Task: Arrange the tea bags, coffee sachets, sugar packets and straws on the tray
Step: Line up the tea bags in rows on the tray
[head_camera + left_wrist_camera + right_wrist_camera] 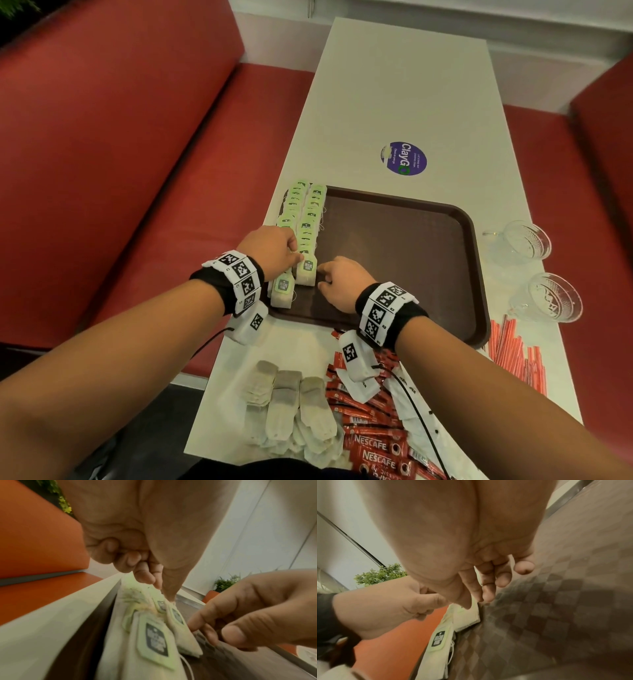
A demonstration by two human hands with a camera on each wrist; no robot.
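Note:
A brown tray (394, 257) lies on the white table. Two rows of green-tagged tea bags (305, 219) run along its left edge. My left hand (291, 251) pinches the top of the nearest tea bag (306, 272) in the right row; the pinch (159, 588) shows in the left wrist view. My right hand (322, 277) rests on the tray beside that bag (180, 628), its loosely bent fingers (481, 599) touching the bag's edge (465, 616). Another tea bag (282, 291) ends the left row.
Near me lie a pile of loose tea bags (291, 411), red Nescafe sachets (370, 428) and white sugar packets (411, 411). Red straws (513, 356) and two glass cups (527, 240) sit right of the tray. Red benches (120, 171) flank the table.

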